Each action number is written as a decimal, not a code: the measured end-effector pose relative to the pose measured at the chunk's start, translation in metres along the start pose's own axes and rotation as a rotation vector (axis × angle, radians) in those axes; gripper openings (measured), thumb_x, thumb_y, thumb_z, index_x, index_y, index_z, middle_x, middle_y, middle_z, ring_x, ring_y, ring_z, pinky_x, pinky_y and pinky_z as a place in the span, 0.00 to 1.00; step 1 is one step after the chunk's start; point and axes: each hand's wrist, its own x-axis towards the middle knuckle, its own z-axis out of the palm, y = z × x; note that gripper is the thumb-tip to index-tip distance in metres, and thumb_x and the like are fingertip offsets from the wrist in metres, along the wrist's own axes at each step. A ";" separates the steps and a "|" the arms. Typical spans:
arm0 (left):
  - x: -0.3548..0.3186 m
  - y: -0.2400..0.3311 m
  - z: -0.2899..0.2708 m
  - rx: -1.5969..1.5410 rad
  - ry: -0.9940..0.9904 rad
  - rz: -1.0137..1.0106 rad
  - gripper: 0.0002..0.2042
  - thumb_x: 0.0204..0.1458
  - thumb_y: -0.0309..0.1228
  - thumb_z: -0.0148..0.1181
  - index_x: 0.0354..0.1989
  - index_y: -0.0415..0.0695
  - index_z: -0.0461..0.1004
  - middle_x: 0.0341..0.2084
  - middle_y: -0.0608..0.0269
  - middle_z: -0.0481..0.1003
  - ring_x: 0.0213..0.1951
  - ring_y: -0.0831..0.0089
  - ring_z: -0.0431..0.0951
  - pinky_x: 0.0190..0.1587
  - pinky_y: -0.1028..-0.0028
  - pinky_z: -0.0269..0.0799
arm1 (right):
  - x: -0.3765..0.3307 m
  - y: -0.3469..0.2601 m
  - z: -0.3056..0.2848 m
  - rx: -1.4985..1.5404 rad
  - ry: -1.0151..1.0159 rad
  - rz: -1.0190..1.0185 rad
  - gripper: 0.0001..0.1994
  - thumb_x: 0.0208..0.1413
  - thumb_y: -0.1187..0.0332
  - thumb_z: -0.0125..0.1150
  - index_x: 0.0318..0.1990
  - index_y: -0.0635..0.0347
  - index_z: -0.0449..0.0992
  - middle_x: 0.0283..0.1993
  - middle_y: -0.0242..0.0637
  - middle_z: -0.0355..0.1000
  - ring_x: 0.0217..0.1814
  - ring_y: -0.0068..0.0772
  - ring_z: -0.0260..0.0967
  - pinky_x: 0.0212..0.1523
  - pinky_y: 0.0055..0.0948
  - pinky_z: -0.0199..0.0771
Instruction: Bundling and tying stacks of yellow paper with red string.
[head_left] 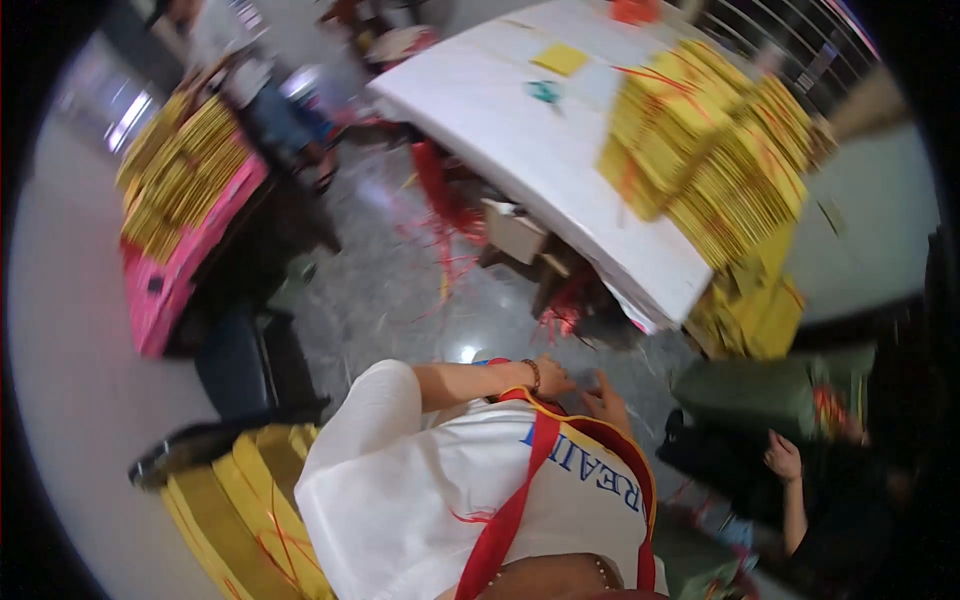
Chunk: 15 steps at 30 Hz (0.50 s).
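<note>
My left hand [552,375], with a brown bead bracelet [533,375] at its wrist, is held in front of my body near the top edge of a red apron [513,500] with yellow trim. Its fingers are blurred, and anything in them is hidden. Just right of it is my right hand [607,405], partly behind the apron's edge, its visible fingers stretched out and apart. Nothing shows between those fingers. Both hands are over the grey floor, apart from the table.
Bundled yellow stacks [700,140] stand on a white-covered table [480,90]; more yellow stacks [185,180] lie on a pink-covered table [165,300]. A black chair [235,365] is at left. Another person's hand [783,457] is beside a green sack [750,395]. Red strips [445,215] hang and litter the floor.
</note>
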 end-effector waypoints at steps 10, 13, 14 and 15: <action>-0.103 -0.088 0.008 -0.243 0.028 -0.289 0.18 0.44 0.43 0.50 0.45 0.54 0.65 0.39 0.61 0.70 0.44 0.63 0.69 0.44 0.59 0.60 | 0.114 -0.073 0.031 -0.137 -0.225 -0.130 0.25 0.49 0.65 0.54 0.55 0.61 0.58 0.36 0.46 0.70 0.37 0.43 0.69 0.36 0.34 0.67; -0.129 -0.103 0.019 -0.267 0.090 -0.416 0.17 0.44 0.43 0.50 0.44 0.54 0.65 0.38 0.59 0.70 0.44 0.62 0.69 0.43 0.59 0.60 | 0.154 -0.108 0.045 -0.136 -0.301 -0.179 0.25 0.49 0.62 0.53 0.54 0.60 0.58 0.42 0.50 0.68 0.43 0.49 0.66 0.41 0.36 0.65; -0.136 -0.105 0.022 -0.286 0.104 -0.432 0.17 0.44 0.43 0.50 0.44 0.54 0.65 0.38 0.59 0.70 0.44 0.62 0.69 0.43 0.59 0.60 | 0.165 -0.118 0.050 -0.196 -0.301 -0.232 0.25 0.48 0.61 0.53 0.54 0.60 0.58 0.43 0.50 0.67 0.44 0.50 0.65 0.42 0.36 0.64; -0.142 -0.108 0.024 -0.313 0.093 -0.477 0.17 0.44 0.43 0.49 0.44 0.54 0.65 0.39 0.59 0.70 0.43 0.62 0.69 0.43 0.60 0.60 | 0.173 -0.126 0.052 -0.205 -0.342 -0.251 0.26 0.48 0.59 0.53 0.54 0.60 0.59 0.44 0.48 0.67 0.46 0.48 0.64 0.44 0.36 0.63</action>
